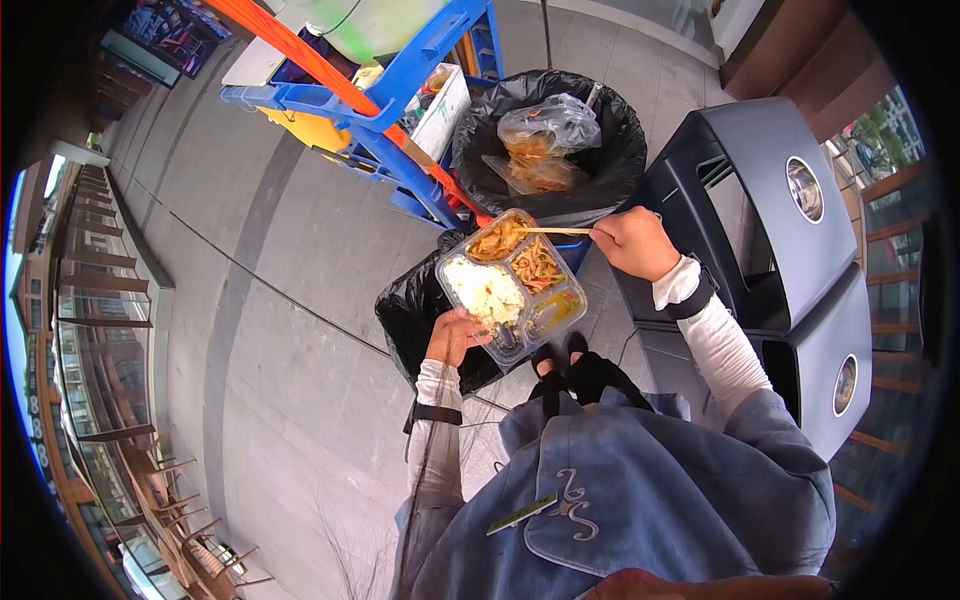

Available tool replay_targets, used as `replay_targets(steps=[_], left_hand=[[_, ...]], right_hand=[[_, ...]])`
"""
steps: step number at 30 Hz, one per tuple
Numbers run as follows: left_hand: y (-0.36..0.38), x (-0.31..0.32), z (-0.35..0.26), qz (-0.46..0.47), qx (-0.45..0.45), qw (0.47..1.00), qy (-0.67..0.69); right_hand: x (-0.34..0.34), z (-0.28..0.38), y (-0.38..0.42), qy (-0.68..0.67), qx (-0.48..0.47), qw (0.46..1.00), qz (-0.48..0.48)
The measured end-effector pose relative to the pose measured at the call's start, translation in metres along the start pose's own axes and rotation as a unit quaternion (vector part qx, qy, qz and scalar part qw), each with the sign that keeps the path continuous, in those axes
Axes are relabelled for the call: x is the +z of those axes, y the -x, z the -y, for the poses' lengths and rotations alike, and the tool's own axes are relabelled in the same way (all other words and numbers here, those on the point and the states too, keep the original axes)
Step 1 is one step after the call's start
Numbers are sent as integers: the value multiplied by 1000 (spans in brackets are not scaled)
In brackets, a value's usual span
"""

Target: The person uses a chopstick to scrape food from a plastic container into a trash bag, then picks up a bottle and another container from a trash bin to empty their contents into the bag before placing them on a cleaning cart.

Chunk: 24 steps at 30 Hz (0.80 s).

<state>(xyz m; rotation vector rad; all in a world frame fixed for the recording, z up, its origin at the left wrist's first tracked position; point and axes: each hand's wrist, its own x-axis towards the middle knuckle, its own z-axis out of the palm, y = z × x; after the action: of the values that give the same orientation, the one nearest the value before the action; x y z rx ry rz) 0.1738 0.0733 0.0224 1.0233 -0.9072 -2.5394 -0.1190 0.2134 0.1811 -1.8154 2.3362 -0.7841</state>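
My left hand [457,337] grips the lower left edge of a clear compartment food tray [513,345]. Rice [485,290] fills its left part, with a brown dish and shredded food [537,266] in the upper compartments and some yellowish liquid at the lower right. In my right hand [637,243] are wooden chopsticks [560,230], whose tips reach the brown dish at the tray's top. Just beyond the tray stands a bin lined with a black bag [625,135], holding clear plastic bags with food scraps [540,150].
A blue cart [420,70] with an orange pole [310,60] stands at the upper left of the bin. Grey litter bins [780,210] are on the right. Another black bag [400,310] lies below the tray. Chairs line the far left.
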Motion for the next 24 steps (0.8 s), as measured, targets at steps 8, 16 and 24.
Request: replay_targets(steps=[8, 16, 24], left_hand=[[32, -7, 24, -1, 71, 993, 97], [59, 16, 43, -62, 50, 992, 94], [64, 20, 39, -65, 61, 989, 116]], right_hand=[[6, 1, 21, -194, 3, 980, 35], [58, -10, 83, -345, 106, 932, 26], [80, -1, 99, -314, 100, 939, 95]])
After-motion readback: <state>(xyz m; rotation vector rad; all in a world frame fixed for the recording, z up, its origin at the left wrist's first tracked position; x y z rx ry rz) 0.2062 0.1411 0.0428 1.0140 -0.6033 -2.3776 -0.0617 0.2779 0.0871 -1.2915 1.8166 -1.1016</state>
